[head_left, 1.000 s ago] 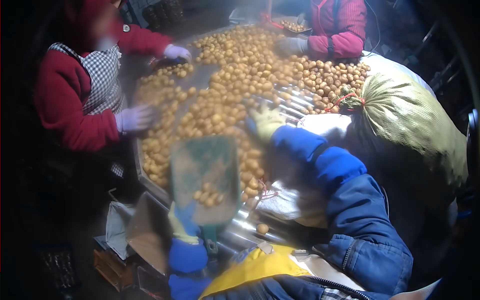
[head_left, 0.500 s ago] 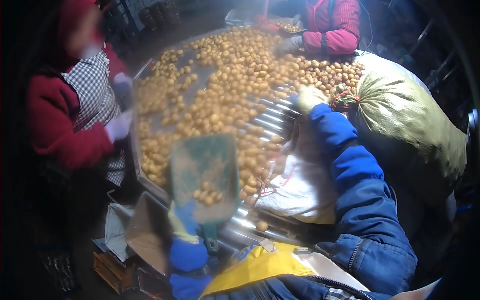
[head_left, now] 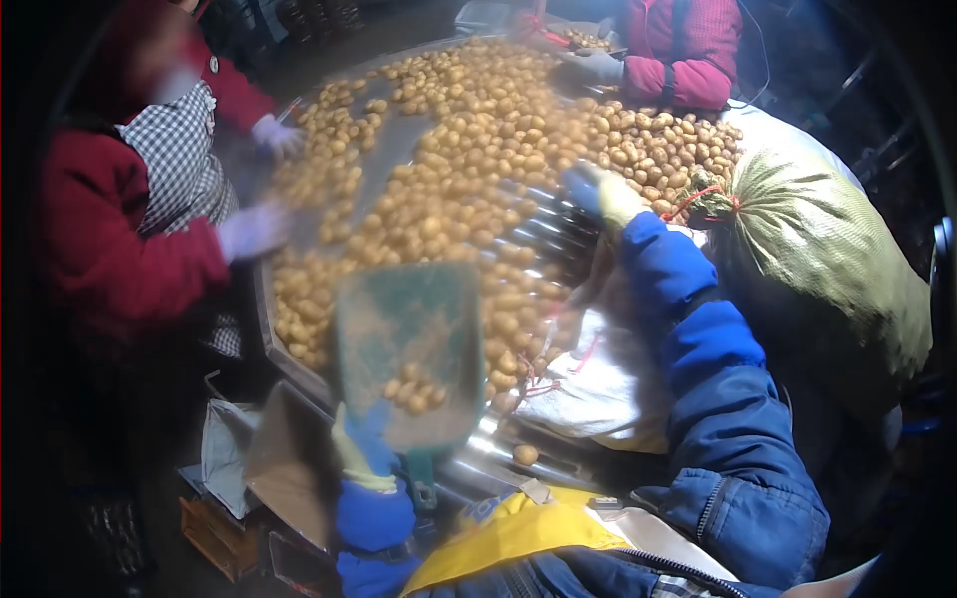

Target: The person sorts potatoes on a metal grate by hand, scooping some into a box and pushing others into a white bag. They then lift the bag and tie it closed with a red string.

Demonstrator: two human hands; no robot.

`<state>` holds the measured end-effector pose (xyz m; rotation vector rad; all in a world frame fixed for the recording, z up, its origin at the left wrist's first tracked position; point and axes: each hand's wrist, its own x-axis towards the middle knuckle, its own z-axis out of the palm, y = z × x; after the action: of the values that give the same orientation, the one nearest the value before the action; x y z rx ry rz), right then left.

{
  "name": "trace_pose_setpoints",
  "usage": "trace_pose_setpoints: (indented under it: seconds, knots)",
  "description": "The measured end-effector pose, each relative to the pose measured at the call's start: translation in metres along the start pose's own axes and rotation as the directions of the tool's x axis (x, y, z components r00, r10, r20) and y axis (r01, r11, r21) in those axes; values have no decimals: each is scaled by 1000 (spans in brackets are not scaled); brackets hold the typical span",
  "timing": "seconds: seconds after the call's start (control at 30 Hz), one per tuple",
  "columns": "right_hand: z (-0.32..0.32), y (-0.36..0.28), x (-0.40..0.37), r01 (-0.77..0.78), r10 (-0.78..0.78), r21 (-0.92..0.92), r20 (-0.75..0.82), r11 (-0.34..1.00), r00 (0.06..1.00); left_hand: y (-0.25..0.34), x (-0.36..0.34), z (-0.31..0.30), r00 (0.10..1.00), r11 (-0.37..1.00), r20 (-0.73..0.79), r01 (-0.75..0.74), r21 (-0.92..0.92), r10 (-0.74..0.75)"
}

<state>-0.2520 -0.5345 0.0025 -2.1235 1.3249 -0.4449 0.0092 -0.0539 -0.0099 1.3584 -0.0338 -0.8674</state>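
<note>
The green scoop [head_left: 409, 319], bearing a few potatoes [head_left: 414, 389], is grasped at its lower left corner by the left hand [head_left: 365, 450]. The right hand [head_left: 605, 194] is held beside the potato heap [head_left: 488, 140]; its blurred fingers' opening cannot be told.

0 legible txt, labels, brands, nos. or signs here.
</note>
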Motion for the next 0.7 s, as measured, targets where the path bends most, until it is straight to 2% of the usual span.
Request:
trace_pose_setpoints:
  seconds: [0.07,0.1,0.13,0.17,0.23,0.3,0.37,0.43,0.5,0.53,0.63,0.67,0.7]
  knots:
    - [-39,-56,-34,-60,56,-18,-167,998,984,8,-6,12,1000,995,10,30,-96,-29]
    - [-36,-19,-8,-71,65,-25,-195,997,979,11,-9,17,999,989,19,48,-142,-46]
    - [-54,-44,-25,-189,143,-203,-221,961,965,11,-10,19,999,986,10,50,-156,-49]
    - [-54,-41,-32,-177,77,-412,-248,894,966,13,-10,19,999,985,-1,47,-169,-48]
    - [-57,-44,-44,-128,86,-640,-96,758,992,15,-10,17,998,978,-9,59,-198,-62]
    - [-45,-48,-53,-219,289,-616,15,757,957,12,-7,13,995,967,0,96,-235,-99]
    - [-29,-72,-71,-98,143,-524,46,846,989,20,-13,20,994,960,16,109,-259,-108]
    - [2,-85,-69,-158,263,-613,85,775,961,21,-16,21,994,961,13,110,-253,-110]
    - [20,-82,-68,76,73,-557,239,827,968,20,-14,19,996,970,-5,89,-226,-93]
    - [13,-91,-68,331,-120,-529,394,781,911,20,-13,19,993,959,2,113,-259,-116]
    - [-24,-186,-78,183,112,-560,450,808,886,21,-14,18,986,936,12,162,-314,-167]
    - [-16,-167,-59,257,-11,-600,383,758,924,22,-16,21,986,939,4,160,-305,-167]
    - [-8,-150,-40,223,-12,-601,334,767,943,21,-15,19,988,954,9,151,-259,-154]
